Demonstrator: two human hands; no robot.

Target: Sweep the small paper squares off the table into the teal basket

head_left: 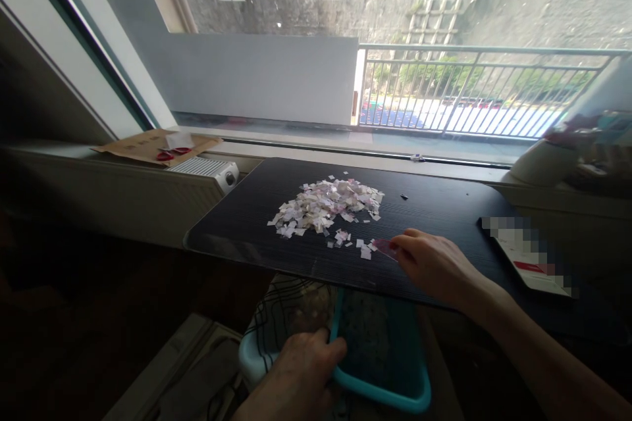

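A heap of small cut paper pieces (328,204) lies on the dark table (237,217), with a few loose bits trailing toward its front edge. My right hand (434,263) pinches a thin, pinkish see-through sheet (384,248), its tip touching the nearest loose bits. Below the table edge, my left hand (311,358) is closed on the rim of a teal plastic bin (382,395). Small pale bits seem to lie inside the bin, though it is too dark to be sure. Beside it is a second, light-blue container (251,355) partly covered by a striped cloth.
At the table's right lies a white and red flat item (533,268), partly blurred out. Red scissors (172,153) rest on a brown paper envelope (135,145) by the radiator (210,174). A window with a railing (474,89) outside stands behind the table.
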